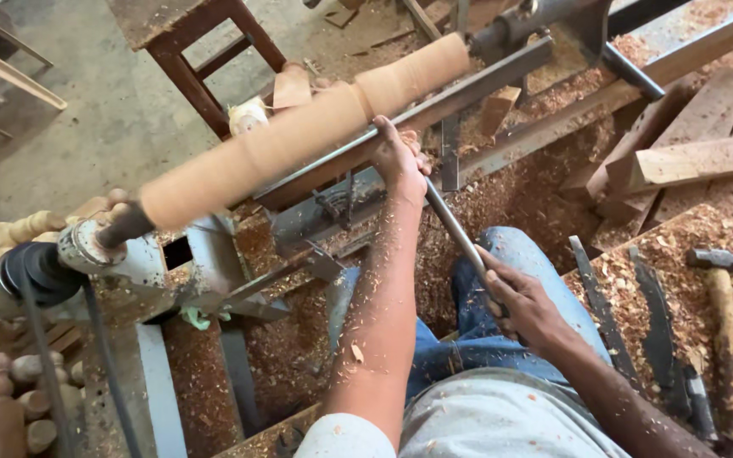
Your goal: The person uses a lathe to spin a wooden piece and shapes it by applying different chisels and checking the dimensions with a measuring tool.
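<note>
Chisel point(456, 231) is gripped by both: left hand point(398, 158) closed on its far end at the blank point(299, 131), right hand point(523, 301) closed on handle.

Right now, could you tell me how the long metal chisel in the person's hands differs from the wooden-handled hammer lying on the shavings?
The long metal chisel is gripped by both hands, the left hand near its tip and the right hand lower down; the wooden-handled hammer lies untouched. The chisel slants up to the lathe's rest bar; the hammer lies flat. Both are long hand tools.

Hammer point(721, 314) right of chisels point(629, 326)
</note>
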